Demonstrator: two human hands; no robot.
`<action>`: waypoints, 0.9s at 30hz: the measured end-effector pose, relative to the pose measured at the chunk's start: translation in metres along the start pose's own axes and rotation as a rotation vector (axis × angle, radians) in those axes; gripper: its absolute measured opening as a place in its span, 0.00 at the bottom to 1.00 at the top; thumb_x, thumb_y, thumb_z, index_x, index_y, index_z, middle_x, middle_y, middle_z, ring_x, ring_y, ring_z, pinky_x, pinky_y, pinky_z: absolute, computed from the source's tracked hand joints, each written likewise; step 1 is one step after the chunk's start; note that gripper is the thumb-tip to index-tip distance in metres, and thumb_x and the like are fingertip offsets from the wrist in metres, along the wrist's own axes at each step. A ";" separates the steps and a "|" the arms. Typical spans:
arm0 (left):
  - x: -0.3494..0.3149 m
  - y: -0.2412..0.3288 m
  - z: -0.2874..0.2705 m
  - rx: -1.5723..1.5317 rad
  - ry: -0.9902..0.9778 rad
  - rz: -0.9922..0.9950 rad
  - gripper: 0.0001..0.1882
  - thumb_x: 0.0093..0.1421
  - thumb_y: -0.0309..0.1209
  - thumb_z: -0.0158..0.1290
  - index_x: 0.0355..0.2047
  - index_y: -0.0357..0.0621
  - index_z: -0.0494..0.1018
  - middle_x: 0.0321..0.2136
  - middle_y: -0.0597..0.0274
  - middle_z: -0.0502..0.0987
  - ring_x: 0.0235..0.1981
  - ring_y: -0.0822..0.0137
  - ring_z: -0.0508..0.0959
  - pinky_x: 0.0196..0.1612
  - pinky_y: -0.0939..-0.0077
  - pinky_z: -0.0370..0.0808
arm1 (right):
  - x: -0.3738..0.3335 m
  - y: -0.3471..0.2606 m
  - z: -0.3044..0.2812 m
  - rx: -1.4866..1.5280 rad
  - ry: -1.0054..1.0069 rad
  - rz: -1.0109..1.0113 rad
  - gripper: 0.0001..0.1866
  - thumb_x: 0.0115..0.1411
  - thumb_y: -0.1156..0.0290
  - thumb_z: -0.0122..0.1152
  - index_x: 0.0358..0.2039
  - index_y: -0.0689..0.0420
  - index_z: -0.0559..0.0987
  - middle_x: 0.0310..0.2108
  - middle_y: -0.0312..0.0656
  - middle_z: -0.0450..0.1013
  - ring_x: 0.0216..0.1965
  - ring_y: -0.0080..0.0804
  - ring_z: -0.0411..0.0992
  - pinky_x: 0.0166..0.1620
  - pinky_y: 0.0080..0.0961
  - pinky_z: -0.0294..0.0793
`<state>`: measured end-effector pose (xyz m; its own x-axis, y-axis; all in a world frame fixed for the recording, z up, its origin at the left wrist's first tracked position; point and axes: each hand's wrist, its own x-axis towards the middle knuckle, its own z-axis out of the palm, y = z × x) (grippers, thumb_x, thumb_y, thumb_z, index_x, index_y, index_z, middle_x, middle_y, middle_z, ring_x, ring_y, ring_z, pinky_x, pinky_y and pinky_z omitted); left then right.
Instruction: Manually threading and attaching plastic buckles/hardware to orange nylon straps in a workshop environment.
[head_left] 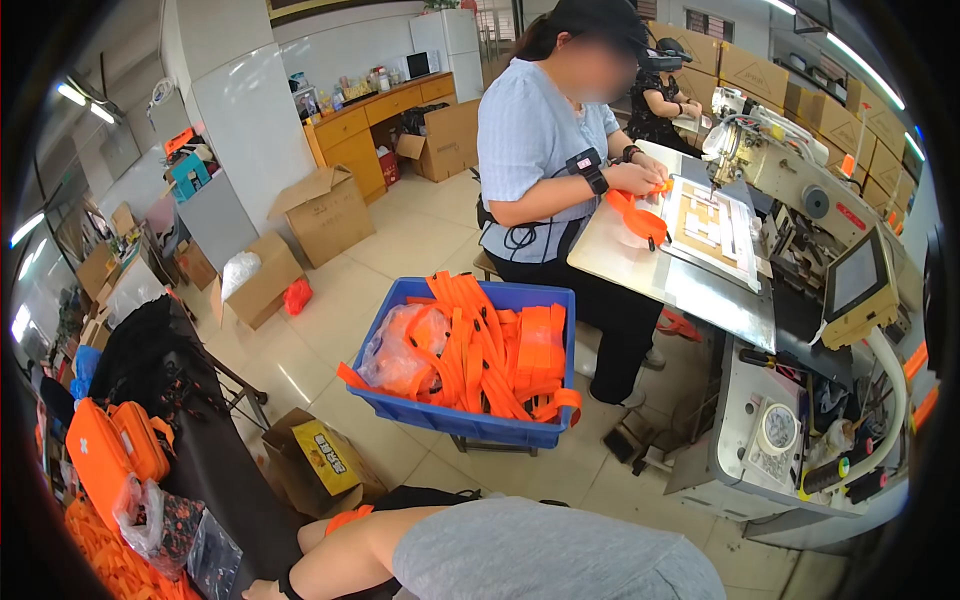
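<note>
Crate (470, 415) of orange straps (490, 355) ahead

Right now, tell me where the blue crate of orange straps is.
In the head view, the blue crate sits centre frame on a low stand on the floor, left of the sewing machine table and just beside the seated co-worker's legs.

I see my left forearm (350, 555) low in view, its hand cut off at the edge. Ahead, a blue bin (470, 415) holds orange straps (500, 355). A seated co-worker handles an orange strap (640, 215) on the metal surface (650, 275) beside a sewing machine (790, 160).
</note>
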<state>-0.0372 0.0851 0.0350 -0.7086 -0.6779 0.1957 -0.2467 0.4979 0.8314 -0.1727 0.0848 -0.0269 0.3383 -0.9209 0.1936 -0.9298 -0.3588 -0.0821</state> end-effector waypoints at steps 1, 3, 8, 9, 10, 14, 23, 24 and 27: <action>0.001 0.000 0.000 0.002 0.003 -0.004 0.15 0.61 0.30 0.51 0.48 0.41 0.71 0.38 0.49 0.75 0.34 0.59 0.74 0.40 0.70 0.72 | 0.000 0.000 -0.002 -0.019 -0.009 -0.023 0.11 0.53 0.70 0.52 0.29 0.60 0.82 0.33 0.49 0.77 0.38 0.44 0.76 0.41 0.36 0.74; 0.000 0.000 0.001 0.003 0.018 -0.004 0.15 0.61 0.30 0.51 0.48 0.40 0.71 0.37 0.50 0.75 0.34 0.59 0.74 0.39 0.70 0.72 | -0.001 -0.001 -0.002 -0.019 -0.004 0.003 0.11 0.53 0.70 0.52 0.29 0.60 0.82 0.33 0.49 0.78 0.38 0.43 0.76 0.41 0.36 0.74; 0.000 -0.005 -0.005 0.006 0.041 -0.024 0.14 0.61 0.31 0.51 0.47 0.39 0.71 0.36 0.51 0.75 0.33 0.60 0.74 0.39 0.70 0.72 | -0.006 -0.005 -0.008 0.068 0.018 0.082 0.10 0.52 0.71 0.53 0.28 0.60 0.82 0.32 0.49 0.78 0.37 0.43 0.77 0.40 0.36 0.75; 0.000 -0.005 -0.006 0.009 0.041 -0.026 0.14 0.61 0.31 0.51 0.47 0.39 0.71 0.36 0.51 0.75 0.33 0.60 0.74 0.38 0.70 0.72 | -0.004 -0.004 -0.005 0.065 0.021 0.079 0.10 0.52 0.71 0.53 0.27 0.60 0.82 0.32 0.49 0.78 0.37 0.43 0.77 0.40 0.36 0.75; 0.000 -0.005 -0.006 0.009 0.040 -0.027 0.14 0.61 0.31 0.51 0.46 0.39 0.71 0.36 0.51 0.75 0.33 0.60 0.74 0.38 0.71 0.72 | -0.003 -0.003 -0.004 0.063 0.023 0.075 0.10 0.51 0.72 0.54 0.27 0.60 0.82 0.32 0.49 0.78 0.37 0.43 0.77 0.40 0.36 0.75; 0.000 -0.008 -0.010 0.023 0.057 -0.036 0.14 0.61 0.31 0.51 0.46 0.38 0.71 0.35 0.52 0.75 0.32 0.61 0.74 0.38 0.71 0.71 | -0.003 -0.001 -0.005 0.048 0.006 0.030 0.10 0.51 0.72 0.54 0.27 0.60 0.82 0.32 0.49 0.78 0.36 0.43 0.77 0.40 0.35 0.75; 0.000 -0.010 -0.019 0.035 0.098 -0.049 0.13 0.61 0.31 0.52 0.44 0.37 0.72 0.33 0.53 0.75 0.31 0.62 0.73 0.36 0.71 0.71 | -0.011 -0.006 -0.016 0.043 0.023 0.049 0.11 0.52 0.71 0.52 0.27 0.60 0.82 0.32 0.47 0.78 0.37 0.42 0.76 0.40 0.35 0.75; 0.000 -0.012 -0.021 0.039 0.100 -0.050 0.13 0.61 0.31 0.52 0.43 0.37 0.72 0.32 0.54 0.75 0.31 0.62 0.73 0.36 0.71 0.71 | -0.011 -0.006 -0.015 0.045 0.032 0.052 0.11 0.52 0.71 0.52 0.27 0.60 0.82 0.32 0.47 0.78 0.37 0.41 0.76 0.40 0.35 0.75; 0.001 -0.011 -0.023 0.047 0.113 -0.047 0.13 0.61 0.31 0.52 0.43 0.36 0.72 0.32 0.54 0.75 0.30 0.62 0.73 0.35 0.71 0.71 | -0.005 -0.002 -0.008 0.027 0.024 0.041 0.11 0.52 0.71 0.52 0.27 0.60 0.82 0.32 0.47 0.78 0.37 0.42 0.76 0.40 0.35 0.75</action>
<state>-0.0200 0.0664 0.0381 -0.6173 -0.7563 0.2167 -0.3104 0.4872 0.8163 -0.1741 0.0916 -0.0202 0.2959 -0.9311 0.2132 -0.9384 -0.3251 -0.1171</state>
